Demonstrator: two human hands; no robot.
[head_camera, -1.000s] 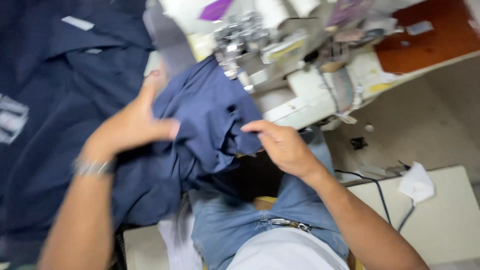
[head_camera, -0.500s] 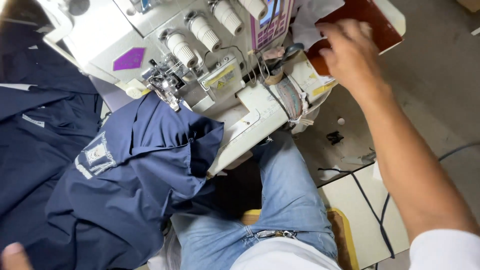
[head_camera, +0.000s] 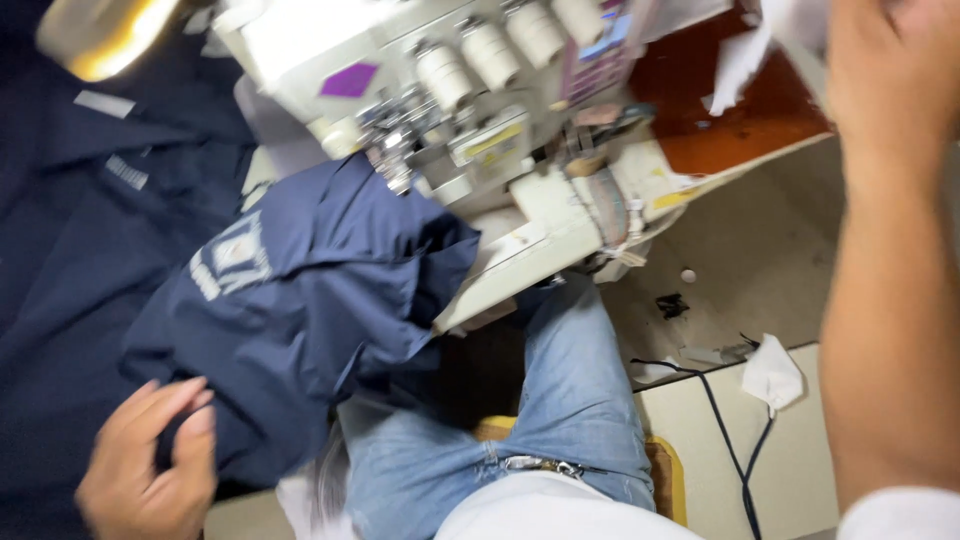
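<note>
Gripping the navy garment at its near edge, your left hand has its fingers curled on cloth. Keep that fold bunched below the machine. Your right hand is up; its fingers are blurred, can't tell.

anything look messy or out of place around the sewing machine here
Yes: a crumpled white scrap and small dark bits lie on the floor right of the sewing machine. The navy garment is bunched, gripped by the left hand.
</note>
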